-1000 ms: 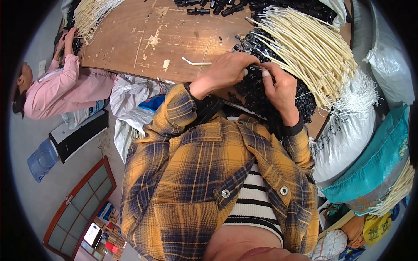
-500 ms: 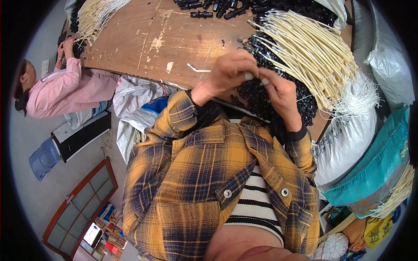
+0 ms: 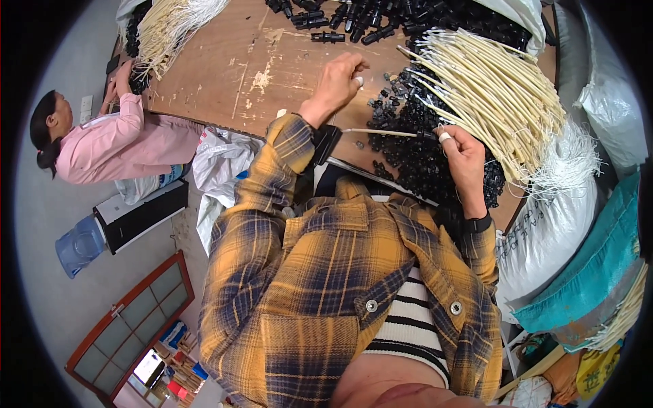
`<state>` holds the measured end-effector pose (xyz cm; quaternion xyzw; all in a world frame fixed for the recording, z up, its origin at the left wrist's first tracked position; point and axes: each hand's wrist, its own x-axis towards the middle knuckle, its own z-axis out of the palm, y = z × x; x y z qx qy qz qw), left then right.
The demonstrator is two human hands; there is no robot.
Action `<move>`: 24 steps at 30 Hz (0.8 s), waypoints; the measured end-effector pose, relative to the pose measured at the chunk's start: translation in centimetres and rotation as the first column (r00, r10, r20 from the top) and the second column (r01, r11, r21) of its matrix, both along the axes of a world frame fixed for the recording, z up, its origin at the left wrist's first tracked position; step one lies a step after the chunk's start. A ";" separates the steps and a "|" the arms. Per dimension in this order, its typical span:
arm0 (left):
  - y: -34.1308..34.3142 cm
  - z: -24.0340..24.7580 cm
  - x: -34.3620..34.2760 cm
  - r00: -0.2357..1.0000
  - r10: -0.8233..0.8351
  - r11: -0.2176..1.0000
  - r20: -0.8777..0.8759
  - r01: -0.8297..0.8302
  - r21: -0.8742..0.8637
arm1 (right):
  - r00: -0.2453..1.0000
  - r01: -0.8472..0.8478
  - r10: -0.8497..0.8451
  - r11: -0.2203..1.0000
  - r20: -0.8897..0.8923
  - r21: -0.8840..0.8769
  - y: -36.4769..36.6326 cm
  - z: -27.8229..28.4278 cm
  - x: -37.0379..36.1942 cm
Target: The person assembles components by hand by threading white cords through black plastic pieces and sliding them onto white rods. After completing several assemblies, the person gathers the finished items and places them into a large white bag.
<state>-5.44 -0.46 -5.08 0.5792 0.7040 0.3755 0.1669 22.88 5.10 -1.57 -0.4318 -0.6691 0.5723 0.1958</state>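
Between the thumb and fingers of my right hand (image 3: 464,160) is a thin cream cord (image 3: 394,133), gripped at its right end, where a small black piece sits. The cord points left over a pile of small black parts (image 3: 415,160). My left hand (image 3: 337,83) hovers over the wooden table to the left of that pile, thumb and fingers loosely bent and apart, nothing visible in them. Beyond it lie several black tubular fittings (image 3: 328,37). A thick bundle of cream cords (image 3: 493,92) with white string ends rests right of the pile.
The worn wooden table (image 3: 224,75) spreads ahead and left. Another person in pink (image 3: 102,139) works at its left end beside a second cord bundle (image 3: 166,41). White sacks (image 3: 551,228) and a teal sack (image 3: 585,262) stand close on my right.
My hands were together over the black parts; now they are apart. The left has moved forward, while the right has moved right and slightly down with the cord.
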 end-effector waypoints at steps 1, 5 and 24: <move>-0.1 0.2 0.1 0.998 -0.010 1.000 -0.064 0.010 0.004 | 1.000 0.006 -0.006 0.999 0.007 -0.032 0.1 -0.2 0.0; 2.2 1.3 1.9 0.933 -0.180 0.956 -0.312 0.241 0.170 | 0.999 -0.017 0.014 0.997 -0.042 -0.078 0.3 -0.5 -0.2; -0.1 3.2 10.9 0.917 -0.167 0.964 0.362 0.075 0.254 | 0.922 0.024 -0.167 0.925 -0.348 -0.380 0.1 1.0 -2.6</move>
